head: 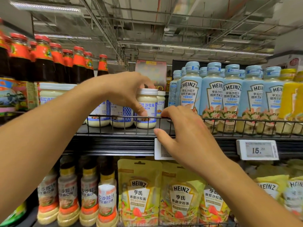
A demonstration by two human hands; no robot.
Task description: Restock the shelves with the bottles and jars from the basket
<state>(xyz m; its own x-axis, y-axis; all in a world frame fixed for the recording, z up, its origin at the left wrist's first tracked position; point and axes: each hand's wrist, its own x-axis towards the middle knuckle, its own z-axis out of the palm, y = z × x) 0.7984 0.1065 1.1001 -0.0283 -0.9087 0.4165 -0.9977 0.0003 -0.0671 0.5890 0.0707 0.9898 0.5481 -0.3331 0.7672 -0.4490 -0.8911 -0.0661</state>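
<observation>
STOCKING THE DRESSING AISLE: A person's left hand (124,90) grips a jar (146,108) of pale, creamy salad dressing on the upper shelf (114,143) of a supermarket aisle. The thumb is pressed to the front label and the fingers are curled over the white screw lid.

The jar stands upright on the shelf with its long axis vertical, lid up and label facing out. It sits just behind the wire rail (229,120), at the right end of a row of matching jars (121,112) filled with the same pale dressing. Whether it touches its neighbour cannot be told. One more white-lidded jar (161,102) stands close behind it.

The right hand (185,133) holds the front of the shelf just right of the jar. Its fingers are hooked over the wire rail and its thumb lies against the shelf edge, partly covering a white price tag (159,153).

Further right, pale blue Heinz bottles (213,95) of dressing stand packed in rows, caps up, with yellow bottles (290,99) beyond them. At upper left, dark sauce bottles (49,63) with red caps crowd together above a large white-lidded tub (55,92) of pale contents.

On the shelf below, yellow Heinz pouches (139,194) stand upright beside clear bottles (68,194) of layered dressing. A second price tag (257,149), clipped to the upper shelf's edge, reads 16.00.
</observation>
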